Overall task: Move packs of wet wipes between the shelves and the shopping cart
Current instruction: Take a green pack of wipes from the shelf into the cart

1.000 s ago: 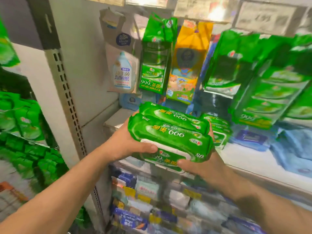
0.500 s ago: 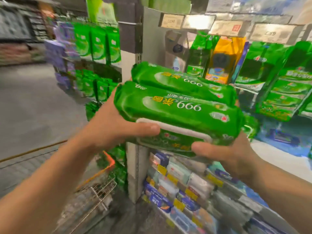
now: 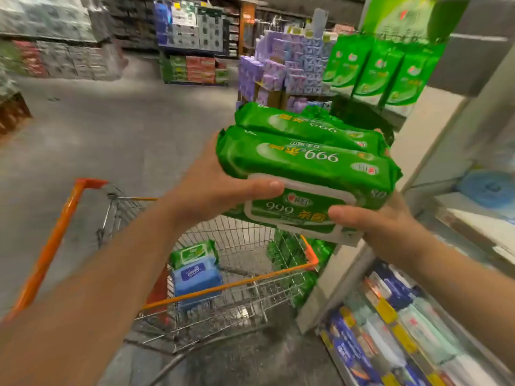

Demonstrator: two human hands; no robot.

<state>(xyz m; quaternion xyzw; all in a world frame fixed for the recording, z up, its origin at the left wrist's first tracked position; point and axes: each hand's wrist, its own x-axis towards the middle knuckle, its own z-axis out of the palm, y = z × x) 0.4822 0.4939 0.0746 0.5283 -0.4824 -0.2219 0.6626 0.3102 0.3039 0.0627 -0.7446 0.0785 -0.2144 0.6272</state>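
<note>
Two green packs of wet wipes [image 3: 306, 162] lie stacked between my hands, held in the air above the shopping cart [image 3: 231, 285]. My left hand [image 3: 217, 193] grips their left end with the thumb across the white lid. My right hand [image 3: 376, 227] grips the right end from below, thumb on the lid. Inside the wire cart lie a blue pack [image 3: 196, 280] and a small green pack [image 3: 192, 253]. The shelves [image 3: 412, 151] stand to my right.
The cart has orange rails and an orange handle [image 3: 53, 240] at left. Green refill bags [image 3: 379, 71] hang on the shelf end. Lower shelves at right hold mixed small packs [image 3: 390, 330]. Behind the cart lies grey aisle floor [image 3: 111, 135] with stacked goods beyond.
I have turned left, away from the shelf, carrying the two green packs with both hands. The cart has come into view below the packs.
</note>
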